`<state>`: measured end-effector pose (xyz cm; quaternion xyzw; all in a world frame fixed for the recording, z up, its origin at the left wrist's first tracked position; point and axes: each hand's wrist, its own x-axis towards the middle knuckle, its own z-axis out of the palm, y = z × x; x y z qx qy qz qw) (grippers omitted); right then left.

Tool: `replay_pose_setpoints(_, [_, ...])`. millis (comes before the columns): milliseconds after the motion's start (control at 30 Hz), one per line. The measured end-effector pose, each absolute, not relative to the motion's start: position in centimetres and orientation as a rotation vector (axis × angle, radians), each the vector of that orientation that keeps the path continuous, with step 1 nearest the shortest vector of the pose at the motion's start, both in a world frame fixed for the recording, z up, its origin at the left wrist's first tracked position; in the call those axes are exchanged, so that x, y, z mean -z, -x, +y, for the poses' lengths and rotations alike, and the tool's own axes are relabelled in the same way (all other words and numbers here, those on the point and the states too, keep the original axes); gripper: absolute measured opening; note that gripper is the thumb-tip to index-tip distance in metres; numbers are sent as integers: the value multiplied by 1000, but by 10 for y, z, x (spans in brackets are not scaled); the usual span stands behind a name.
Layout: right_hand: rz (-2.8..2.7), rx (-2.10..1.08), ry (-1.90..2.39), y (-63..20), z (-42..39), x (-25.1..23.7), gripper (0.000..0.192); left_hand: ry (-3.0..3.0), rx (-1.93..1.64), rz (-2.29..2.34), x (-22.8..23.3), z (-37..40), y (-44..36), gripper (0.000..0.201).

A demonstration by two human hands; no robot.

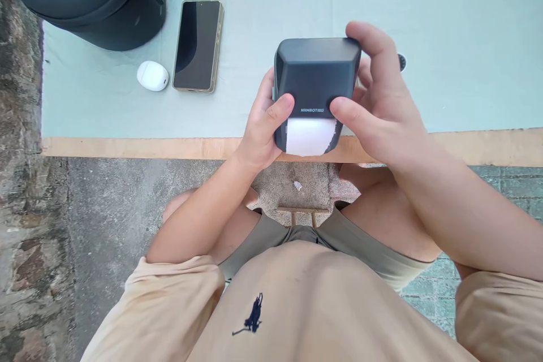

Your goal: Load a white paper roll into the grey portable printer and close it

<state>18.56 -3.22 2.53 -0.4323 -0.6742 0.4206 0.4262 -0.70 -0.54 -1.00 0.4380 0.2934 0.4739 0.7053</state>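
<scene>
Black shows between the two hands, where the printer (318, 76) is held over the near edge of the bench (466, 79). The left hand (263, 130) is closed around its left side, thumb flat on the lower corner of the face, the other fingers mostly hidden behind. The right hand (384, 110) is spread wider: its thumb presses the lower right of the face, the index finger arches up to the top right corner, and the rest curl in alongside. Both elbows are bent, forearms angling inward. On the printer's face pale letters read "NIIMBOT" — a smaller mark follows, too tiny to read — and a white paper strip (311, 137) with a ragged right edge covers its lower end. Right of the printer, a small round dark object (403, 62) peeks past the hand. Left of it lie a phone (197, 45), then a white case (153, 76) and, farthest, a black zipped bag (127, 17).
</scene>
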Motion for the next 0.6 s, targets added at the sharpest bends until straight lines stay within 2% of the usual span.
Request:
replay_pose_setpoints(100, [-1646, -1187, 953, -185, -28, -15, 69, -1044, -1056, 677, 14, -4, 7, 77])
replay_pose_setpoints(367, [-1592, -1159, 1002, -185, -25, -12, 79, -1050, -1064, 680, 19, -2, 8, 86])
replay_pose_setpoints(500, [-1606, -1215, 1039, -187, -25, -15, 80, -1055, -1066, 700, 18, -2, 8, 76])
replay_pose_setpoints(600, [-1640, -1180, 1072, -189, -25, -19, 75, -1022, -1041, 704, 17, -2, 7, 67])
